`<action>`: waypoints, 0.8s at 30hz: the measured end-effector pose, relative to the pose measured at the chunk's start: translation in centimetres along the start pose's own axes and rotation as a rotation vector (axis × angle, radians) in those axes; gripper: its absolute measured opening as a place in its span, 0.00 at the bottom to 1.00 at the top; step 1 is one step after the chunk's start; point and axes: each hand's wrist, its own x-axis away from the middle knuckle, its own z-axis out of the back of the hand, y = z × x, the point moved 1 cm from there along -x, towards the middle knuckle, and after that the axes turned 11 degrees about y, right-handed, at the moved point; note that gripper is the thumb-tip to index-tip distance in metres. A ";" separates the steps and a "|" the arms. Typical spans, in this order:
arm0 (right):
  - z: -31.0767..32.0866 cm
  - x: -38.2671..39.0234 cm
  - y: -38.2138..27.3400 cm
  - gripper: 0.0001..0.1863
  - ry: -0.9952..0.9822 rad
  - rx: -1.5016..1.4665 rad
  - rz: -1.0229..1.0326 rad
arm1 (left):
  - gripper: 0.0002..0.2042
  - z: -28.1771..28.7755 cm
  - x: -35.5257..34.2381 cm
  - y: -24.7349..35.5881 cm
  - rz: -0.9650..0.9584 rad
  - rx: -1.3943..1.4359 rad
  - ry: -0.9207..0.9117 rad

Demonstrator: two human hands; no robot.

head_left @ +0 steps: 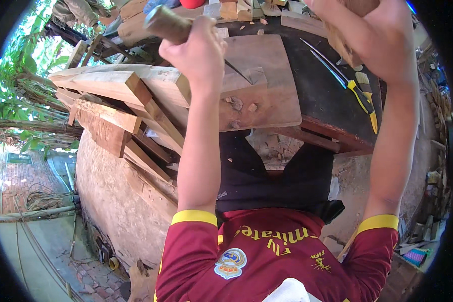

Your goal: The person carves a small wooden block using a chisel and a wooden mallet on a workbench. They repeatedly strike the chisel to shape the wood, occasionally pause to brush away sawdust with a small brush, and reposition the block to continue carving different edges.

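Observation:
My left hand (200,56) is closed around the handle of a chisel (168,26), its thick wooden butt sticking out above my fist. From below the fist a thin dark blade slants right, its tip at a small pale wood block (250,79). That block lies on a flat wooden board (274,55) on the dark bench. Raised at the upper right, my right hand (382,43) grips a brown wooden block (343,39), partly cut off by the frame's top edge and partly hidden by my fingers.
A thin pointed tool (327,63), a yellow-and-black-handled tool (361,96) and a brush (363,80) lie on the bench's right. Jointed wooden frame pieces (128,88) lean at its left. Wood offcuts (302,21) line the far side. Chips are scattered on the board.

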 end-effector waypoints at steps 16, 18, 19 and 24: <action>1.9 0.1 -2.6 0.45 -0.008 0.056 -0.394 | 0.13 4.8 -0.9 -0.6 0.186 0.233 0.025; 1.2 1.9 -1.2 0.45 0.041 0.116 -0.226 | 0.13 5.1 -0.8 -0.4 0.166 0.224 0.037; 1.3 2.0 -1.1 0.45 0.044 0.144 -0.186 | 0.13 5.0 -0.8 -0.4 0.166 0.221 0.039; 2.1 1.6 -1.9 0.44 -0.050 0.194 -0.216 | 0.12 4.0 -0.1 -0.4 0.127 0.212 -0.005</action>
